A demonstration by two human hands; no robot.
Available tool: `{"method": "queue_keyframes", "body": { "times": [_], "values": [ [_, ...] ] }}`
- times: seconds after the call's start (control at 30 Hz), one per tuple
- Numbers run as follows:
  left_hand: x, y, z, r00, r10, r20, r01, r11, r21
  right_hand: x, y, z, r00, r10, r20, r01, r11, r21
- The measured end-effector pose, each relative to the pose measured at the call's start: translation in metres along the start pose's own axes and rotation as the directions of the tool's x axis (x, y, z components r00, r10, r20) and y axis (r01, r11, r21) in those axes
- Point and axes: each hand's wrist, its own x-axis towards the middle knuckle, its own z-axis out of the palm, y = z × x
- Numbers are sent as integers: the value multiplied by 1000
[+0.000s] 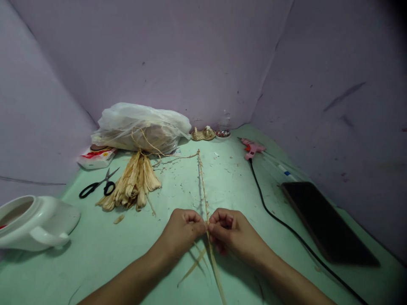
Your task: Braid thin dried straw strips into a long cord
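Note:
A thin braided cord (pixel 204 186) of tan fibre runs from the middle of the green table down to my hands. My left hand (pixel 187 226) pinches the cord from the left, thumb and forefinger together. From the right, my right hand (pixel 227 228) pinches it at the same spot, its fingertips almost touching those of the left. Loose flat strands (pixel 214 271) hang below the fingers toward the near edge. At its far end the cord joins a thin string leading left to a bundle of dried fibre strips (pixel 135 182).
Black-handled scissors (pixel 106 182), a white ceramic pot (pixel 41 222) and a tissue pack (pixel 97 157) lie left. Behind are a plastic bag (pixel 143 127), a woven piece (pixel 203 134) and a clear container (pixel 224 127). A pink glue gun (pixel 253 148) and a dark tablet (pixel 327 222) lie right.

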Motion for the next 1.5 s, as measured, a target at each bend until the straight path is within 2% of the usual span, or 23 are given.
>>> {"method": "queue_keyframes", "body": {
  "times": [0.23, 0.43, 0.63, 0.87, 1.03, 1.13, 1.23, 1.3, 1.4, 1.5],
  "values": [
    [1, -2, 0, 1000, 5, 14, -4, 1000, -18, 2, 3, -4, 995, -77, -61, 68, 987, -146],
    [3, -3, -1, 1000, -14, 2, 14, 1000, 23, 2, 3, -3, 996, -81, -27, 75, 978, -194],
    [5, -6, -2, 1000, 3, -7, -3, 1000, 27, 1, 1, -4, 995, -79, -68, 59, 963, -262],
    [6, -5, -3, 1000, 17, 10, -18, 994, 106, 0, -1, -4, 992, -117, -38, 105, 964, -242],
    [7, -7, -5, 990, 120, 75, -132, 973, 187, 0, -3, -2, 997, -55, -58, 49, 993, -103],
    [4, -9, -6, 963, 258, 77, -269, 903, 336, 0, -4, 0, 996, -23, -88, 23, 1000, -4],
    [0, -9, -4, 934, 347, 81, -349, 846, 402, 0, -4, 0, 993, -25, -115, 23, 1000, -16],
    [-1, -8, -1, 953, 292, 76, -300, 882, 363, 0, -3, 0, 991, -43, -123, 35, 997, -66],
    [0, -4, 4, 998, 56, 28, -61, 970, 234, 1, -2, -2, 989, -80, -121, 65, 990, -128],
    [2, -2, 7, 990, -140, 36, 136, 987, 84, 2, 0, -3, 989, -98, -108, 79, 983, -166]
  ]
}}
